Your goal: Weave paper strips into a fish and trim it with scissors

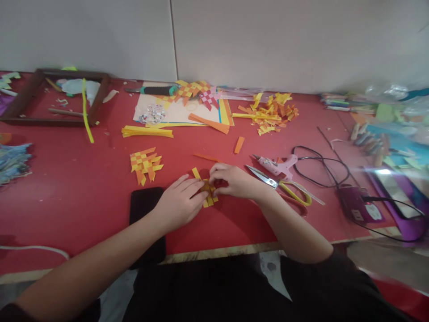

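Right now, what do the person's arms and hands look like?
The left hand and right hand wear no gloves, and no watch or bracelet shows. Both forearms are uncovered, with plain black sleeves ending around the elbows.

Wall (268, 44): pale grey, plain, directly beyond the fingers (221, 172). One dark vertical seam (173, 36) in it, beyond and left of the fingers. Table (83, 192): red top, under the fingers and extending to both sides. Front edge (228, 251), nearer than the fingers: pale, worn, dark-stained. Light: soft; shadows around the fingers blurred at their borders.
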`<move>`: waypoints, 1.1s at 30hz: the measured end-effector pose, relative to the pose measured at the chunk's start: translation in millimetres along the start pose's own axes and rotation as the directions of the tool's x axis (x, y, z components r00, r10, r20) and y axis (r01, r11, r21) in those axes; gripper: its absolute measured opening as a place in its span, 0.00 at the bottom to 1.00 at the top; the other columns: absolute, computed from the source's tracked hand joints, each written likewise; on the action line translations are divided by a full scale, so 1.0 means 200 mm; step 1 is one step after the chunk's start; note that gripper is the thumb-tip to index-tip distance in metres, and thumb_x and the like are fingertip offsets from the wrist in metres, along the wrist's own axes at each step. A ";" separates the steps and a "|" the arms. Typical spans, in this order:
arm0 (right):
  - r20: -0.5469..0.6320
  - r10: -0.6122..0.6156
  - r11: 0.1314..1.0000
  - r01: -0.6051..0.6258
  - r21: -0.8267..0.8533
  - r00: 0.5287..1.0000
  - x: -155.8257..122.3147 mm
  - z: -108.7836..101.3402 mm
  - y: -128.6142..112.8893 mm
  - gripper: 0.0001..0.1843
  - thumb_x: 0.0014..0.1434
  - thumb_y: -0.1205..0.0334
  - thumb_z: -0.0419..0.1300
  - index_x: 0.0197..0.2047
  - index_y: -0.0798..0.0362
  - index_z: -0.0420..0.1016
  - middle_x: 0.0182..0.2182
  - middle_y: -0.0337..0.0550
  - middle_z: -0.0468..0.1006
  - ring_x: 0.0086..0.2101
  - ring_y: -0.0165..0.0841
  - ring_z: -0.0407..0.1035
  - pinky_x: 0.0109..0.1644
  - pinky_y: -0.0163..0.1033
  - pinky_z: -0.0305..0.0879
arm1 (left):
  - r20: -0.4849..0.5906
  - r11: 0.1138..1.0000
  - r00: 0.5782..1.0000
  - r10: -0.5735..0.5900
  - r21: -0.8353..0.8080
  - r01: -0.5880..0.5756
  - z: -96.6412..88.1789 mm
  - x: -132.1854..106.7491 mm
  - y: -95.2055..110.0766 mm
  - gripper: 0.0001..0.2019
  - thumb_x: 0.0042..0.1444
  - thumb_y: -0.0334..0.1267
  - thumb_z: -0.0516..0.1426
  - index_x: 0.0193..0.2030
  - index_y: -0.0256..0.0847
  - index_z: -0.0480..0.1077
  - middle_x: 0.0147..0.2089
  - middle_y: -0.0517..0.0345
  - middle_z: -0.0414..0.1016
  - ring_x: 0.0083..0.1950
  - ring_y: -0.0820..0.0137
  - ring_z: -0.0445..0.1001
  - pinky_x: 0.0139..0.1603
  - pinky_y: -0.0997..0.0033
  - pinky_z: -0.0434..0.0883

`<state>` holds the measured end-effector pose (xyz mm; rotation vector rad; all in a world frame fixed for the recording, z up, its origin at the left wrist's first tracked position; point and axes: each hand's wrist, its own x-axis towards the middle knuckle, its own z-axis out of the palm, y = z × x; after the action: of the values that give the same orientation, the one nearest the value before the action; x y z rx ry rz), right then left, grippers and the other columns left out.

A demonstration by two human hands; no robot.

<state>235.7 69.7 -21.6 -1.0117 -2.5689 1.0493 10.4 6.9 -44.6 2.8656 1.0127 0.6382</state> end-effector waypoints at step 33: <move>-0.313 0.107 0.994 -0.095 0.053 0.944 0.00 0.05 -0.01 0.13 0.59 0.76 0.48 0.42 0.53 0.67 0.38 0.44 0.75 0.35 0.30 0.71 0.40 0.36 0.67 | 0.144 0.998 0.988 -0.063 -0.014 0.066 0.00 0.02 0.03 0.20 0.63 0.47 0.56 0.54 0.35 0.72 0.54 0.47 0.74 0.57 0.54 0.69 0.64 0.47 0.63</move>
<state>230.8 62.5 -27.9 -1.2040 -2.2539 0.8716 15.6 4.6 -41.9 2.8012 1.0666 0.4273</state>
